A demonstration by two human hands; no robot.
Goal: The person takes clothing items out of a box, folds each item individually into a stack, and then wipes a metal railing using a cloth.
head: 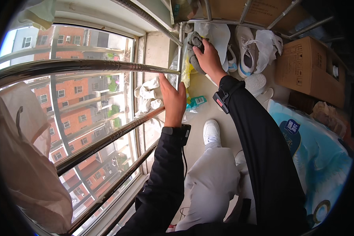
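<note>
My right hand (210,60) holds a bunched grey cloth (196,53) near the upright post at the end of a metal rack. My left hand (174,98) is at the end of a shiny metal rail (85,65), its fingertips at the rail's underside; the fingers are apart and I see nothing held. A second metal rail (112,137) passes behind my left wrist. Below the hands, a teal plastic packet (197,101) and a yellow plastic bag (186,77) lie by the rack's post.
Sneakers (245,51) and a white plastic bag (268,47) lie beyond my right hand. A cardboard box (301,66) and a large blue package (315,159) stand on the right. A window (85,97) is at the left; light fabric (32,165) hangs before it. White cloths (149,90) lie at its sill.
</note>
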